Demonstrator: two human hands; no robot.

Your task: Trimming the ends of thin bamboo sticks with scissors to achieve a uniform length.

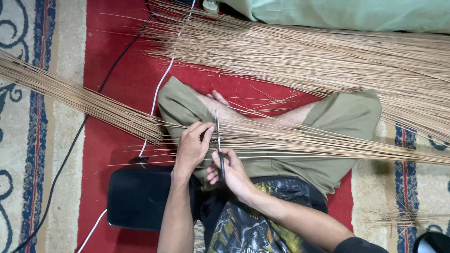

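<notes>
I sit cross-legged in olive shorts (347, 117) on a red carpet. A bundle of thin tan sticks (328, 140) lies across my lap, running off to the right. My left hand (191, 147) pinches the bundle's left ends. My right hand (229, 171) grips a pair of scissors (218, 136) by their dark handles, blades pointing away from me and set against the stick ends beside my left fingers.
A large heap of the same sticks (304, 56) spreads across the carpet ahead, another bundle (79, 98) at the left. A black pad (138, 197) lies by my left elbow. Black and white cables (157, 93) cross the carpet. Green cloth (351, 14) lies at the top.
</notes>
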